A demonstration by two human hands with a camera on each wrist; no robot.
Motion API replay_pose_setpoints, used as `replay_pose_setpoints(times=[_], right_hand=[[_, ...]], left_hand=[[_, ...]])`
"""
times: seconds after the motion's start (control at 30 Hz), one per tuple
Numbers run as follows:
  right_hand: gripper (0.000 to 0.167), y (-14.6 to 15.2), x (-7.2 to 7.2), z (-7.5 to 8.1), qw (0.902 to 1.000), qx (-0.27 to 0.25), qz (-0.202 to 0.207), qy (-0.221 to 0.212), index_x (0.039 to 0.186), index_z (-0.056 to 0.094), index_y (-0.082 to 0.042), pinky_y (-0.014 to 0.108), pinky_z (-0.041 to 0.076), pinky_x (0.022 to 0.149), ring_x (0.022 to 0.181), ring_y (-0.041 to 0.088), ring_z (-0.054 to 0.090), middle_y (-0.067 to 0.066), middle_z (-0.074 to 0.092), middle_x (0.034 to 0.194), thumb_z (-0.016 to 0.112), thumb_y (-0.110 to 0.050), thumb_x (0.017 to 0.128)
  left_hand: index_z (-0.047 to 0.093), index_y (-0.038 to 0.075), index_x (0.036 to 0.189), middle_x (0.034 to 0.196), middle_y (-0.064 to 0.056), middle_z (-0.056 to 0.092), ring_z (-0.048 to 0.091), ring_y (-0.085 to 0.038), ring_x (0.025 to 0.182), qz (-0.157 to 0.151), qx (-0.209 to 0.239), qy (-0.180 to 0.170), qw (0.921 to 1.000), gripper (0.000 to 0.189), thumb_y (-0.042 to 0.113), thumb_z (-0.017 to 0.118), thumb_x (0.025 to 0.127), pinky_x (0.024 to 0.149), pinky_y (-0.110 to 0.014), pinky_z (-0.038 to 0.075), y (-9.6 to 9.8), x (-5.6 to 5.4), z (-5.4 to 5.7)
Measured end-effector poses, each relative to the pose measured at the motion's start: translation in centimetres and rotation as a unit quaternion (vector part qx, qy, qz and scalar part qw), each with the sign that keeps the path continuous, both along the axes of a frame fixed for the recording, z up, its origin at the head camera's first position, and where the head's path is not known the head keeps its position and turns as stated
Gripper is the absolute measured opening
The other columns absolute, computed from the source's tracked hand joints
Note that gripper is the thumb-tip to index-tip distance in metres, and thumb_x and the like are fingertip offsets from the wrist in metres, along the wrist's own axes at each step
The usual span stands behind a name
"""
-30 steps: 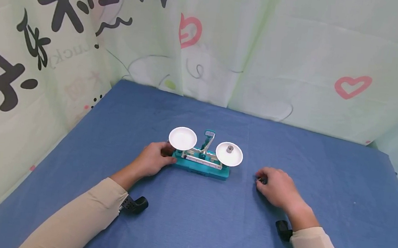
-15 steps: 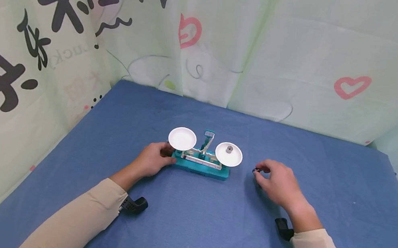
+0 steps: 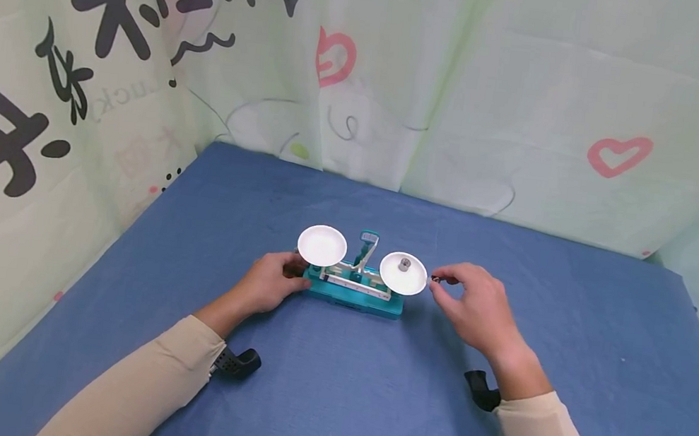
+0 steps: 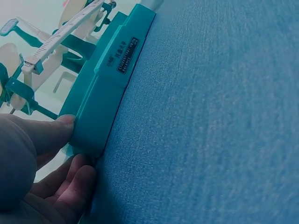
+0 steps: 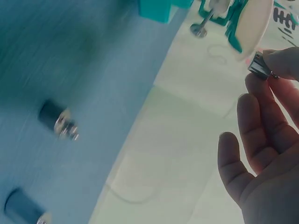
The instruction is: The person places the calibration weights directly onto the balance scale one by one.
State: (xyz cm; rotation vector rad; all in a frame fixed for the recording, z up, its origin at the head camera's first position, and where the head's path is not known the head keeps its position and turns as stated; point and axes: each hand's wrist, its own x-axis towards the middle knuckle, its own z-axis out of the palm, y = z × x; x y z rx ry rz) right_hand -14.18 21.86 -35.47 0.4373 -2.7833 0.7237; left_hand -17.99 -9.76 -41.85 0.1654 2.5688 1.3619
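Observation:
A teal balance scale (image 3: 354, 298) stands on the blue table with two white pans. My left hand (image 3: 269, 280) grips the left end of its base, thumb on the front in the left wrist view and fingers curled beside the end. One small metal weight (image 3: 405, 264) sits in the right pan (image 3: 394, 281); the left pan (image 3: 322, 246) holds nothing. My right hand (image 3: 477, 306) pinches another small metal weight (image 5: 259, 66) between thumb and fingertips, right at the right pan's outer rim. Its other fingers are loosely bent.
The right wrist view shows two more metal weights on the blue cloth, one nearer the scale (image 5: 53, 115) and one lower down (image 5: 23, 207), both blurred. Printed pale curtains (image 3: 529, 88) hang along the table's back and left edges.
My right hand has moved left and away from me, bringing the pinched weight up to the right pan's rim. The left hand and the scale have stayed in place.

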Motion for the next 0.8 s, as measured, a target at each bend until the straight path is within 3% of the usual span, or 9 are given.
replay_pose_setpoints(times=[0.8], right_hand=[[0.017,-2.1,-1.8,-0.8,0.9995,-0.007,0.015,-0.027,0.104,0.074,0.0,0.055,0.044,0.089,0.105,0.035,0.056,0.014,0.071,0.104,0.071,-0.012,0.092]], left_hand=[[0.063,0.0,0.129,0.121,-0.013,0.068,0.063,-0.027,0.112,-0.003,0.0,0.009,1.0,0.038,0.015,0.071,0.095,0.094,-0.044,0.05,-0.1,0.1,-0.2]])
